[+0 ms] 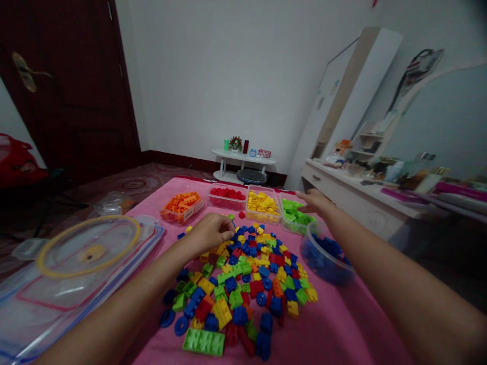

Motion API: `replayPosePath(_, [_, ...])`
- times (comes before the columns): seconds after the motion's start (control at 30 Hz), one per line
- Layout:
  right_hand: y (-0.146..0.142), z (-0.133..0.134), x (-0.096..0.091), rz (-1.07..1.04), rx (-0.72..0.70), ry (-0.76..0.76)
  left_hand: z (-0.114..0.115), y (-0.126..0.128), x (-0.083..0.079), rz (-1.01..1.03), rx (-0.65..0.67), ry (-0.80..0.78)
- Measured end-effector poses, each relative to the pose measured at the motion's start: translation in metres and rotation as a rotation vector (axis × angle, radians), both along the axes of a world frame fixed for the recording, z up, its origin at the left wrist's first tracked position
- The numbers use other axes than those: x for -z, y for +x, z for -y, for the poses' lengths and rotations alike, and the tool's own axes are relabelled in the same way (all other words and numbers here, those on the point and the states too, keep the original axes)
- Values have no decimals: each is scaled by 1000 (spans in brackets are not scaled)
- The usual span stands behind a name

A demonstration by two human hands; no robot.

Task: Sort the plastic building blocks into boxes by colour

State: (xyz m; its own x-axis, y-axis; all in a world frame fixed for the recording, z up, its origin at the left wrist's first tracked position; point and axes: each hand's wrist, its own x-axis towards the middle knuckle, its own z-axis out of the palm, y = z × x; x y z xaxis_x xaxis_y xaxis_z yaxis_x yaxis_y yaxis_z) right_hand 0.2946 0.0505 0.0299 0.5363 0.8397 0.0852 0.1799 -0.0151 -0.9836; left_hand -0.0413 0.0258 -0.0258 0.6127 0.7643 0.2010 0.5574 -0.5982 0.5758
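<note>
A heap of red, blue, yellow and green plastic bricks (243, 284) lies on a pink cloth (342, 324). My left hand (211, 231) rests on the heap's far left edge, fingers curled down onto the bricks; what they pinch is hidden. My right hand (314, 199) reaches over the tub of green bricks (294, 215), fingers bent downward above it. Behind the heap stand tubs of orange bricks (181, 205), red bricks (227, 197) and yellow bricks (262, 204). A round clear bowl of blue bricks (327, 256) sits under my right forearm.
Several clear container lids (76, 263) are stacked on the left of the cloth. A dark door (76, 91) is at the far left, a low white shelf (243, 157) by the wall, and a cluttered white dresser (365, 192) at the right.
</note>
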Motion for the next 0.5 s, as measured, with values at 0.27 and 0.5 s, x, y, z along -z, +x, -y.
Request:
replayPosePath(0.27, [-54, 69, 4, 631, -283, -70, 2, 7, 30, -75, 19, 101])
replayPosePath(0.5, [-70, 168, 36, 1317, -408, -334, 5, 7, 33, -113, 18, 128])
